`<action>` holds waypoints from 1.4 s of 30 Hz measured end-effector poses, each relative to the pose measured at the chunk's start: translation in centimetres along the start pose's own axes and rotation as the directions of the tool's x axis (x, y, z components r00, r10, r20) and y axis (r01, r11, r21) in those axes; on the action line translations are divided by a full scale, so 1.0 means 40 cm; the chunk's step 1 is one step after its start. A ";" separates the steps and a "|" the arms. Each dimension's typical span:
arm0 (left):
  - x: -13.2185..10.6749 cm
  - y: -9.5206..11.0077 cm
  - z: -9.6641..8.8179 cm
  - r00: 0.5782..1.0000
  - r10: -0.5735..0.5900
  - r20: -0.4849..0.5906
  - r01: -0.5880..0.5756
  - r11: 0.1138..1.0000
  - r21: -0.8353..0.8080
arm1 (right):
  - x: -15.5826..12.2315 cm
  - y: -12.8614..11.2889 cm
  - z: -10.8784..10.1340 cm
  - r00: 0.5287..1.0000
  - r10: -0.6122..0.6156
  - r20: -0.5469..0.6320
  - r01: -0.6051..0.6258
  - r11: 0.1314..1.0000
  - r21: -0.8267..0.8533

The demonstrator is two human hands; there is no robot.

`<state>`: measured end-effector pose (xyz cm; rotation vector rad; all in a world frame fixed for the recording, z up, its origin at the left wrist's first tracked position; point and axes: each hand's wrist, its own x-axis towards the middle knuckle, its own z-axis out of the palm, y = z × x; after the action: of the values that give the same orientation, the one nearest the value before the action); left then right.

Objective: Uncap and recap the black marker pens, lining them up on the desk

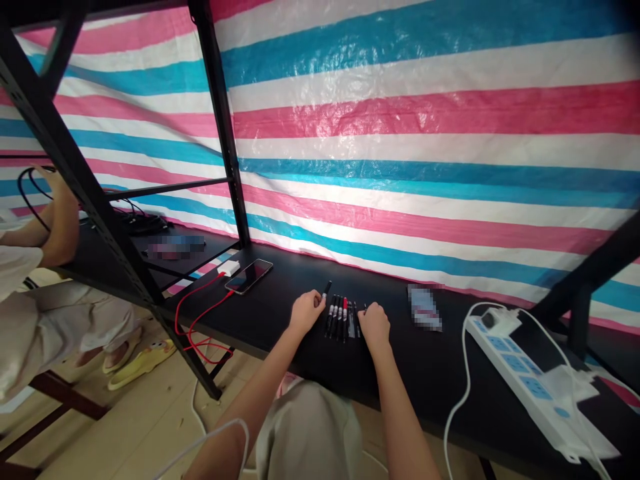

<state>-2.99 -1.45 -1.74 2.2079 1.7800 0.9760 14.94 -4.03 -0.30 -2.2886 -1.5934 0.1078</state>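
Observation:
My left hand [307, 311] is closed around a black-capped marker [327, 288], which points up and away from me. Side by side on the black tabletop between my hands lies a row of several markers [337, 319], black with white labels. One among them has a red cap [345, 303]. Thinner pens [352, 320] make up the right end of the row. My right hand [375, 323] is closed at that end, with the narrow tip of a thin pen [365, 307] showing past its fingers; most of that pen is hidden.
A phone [249, 276] and white charger [229, 268] with a red cable lie to the left. Rightward are a blurred packet [425, 308] and a white power strip [520, 380] with cords. Black frame posts and a striped sheet stand behind. Another person's hand [50, 177] holds a black cable.

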 end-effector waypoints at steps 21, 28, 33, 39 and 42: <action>-0.008 0.034 -0.032 0.966 0.257 0.005 -0.257 0.966 0.035 | 0.058 0.065 0.038 0.987 0.139 0.079 -0.068 -0.081 0.994; -0.007 0.036 -0.032 0.968 0.248 0.034 -0.249 0.968 0.033 | 0.054 0.060 0.036 0.993 0.055 0.105 -0.104 -0.032 0.994; -0.008 0.035 -0.030 0.968 0.248 0.030 -0.249 0.968 0.018 | 0.052 0.058 0.032 0.991 0.069 0.111 -0.111 -0.005 0.994; -0.009 0.040 -0.036 0.971 0.232 0.053 -0.233 0.972 0.011 | 0.043 0.052 0.026 0.997 0.059 0.049 -0.057 0.136 0.989; -0.010 0.042 -0.039 0.965 0.255 0.055 -0.255 0.967 -0.007 | 0.027 0.037 0.017 0.996 0.007 -0.086 0.079 0.349 0.934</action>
<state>-2.49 -2.72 0.14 2.4838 1.4972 0.9481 16.49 -3.34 -1.29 -1.2669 -1.0337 0.7286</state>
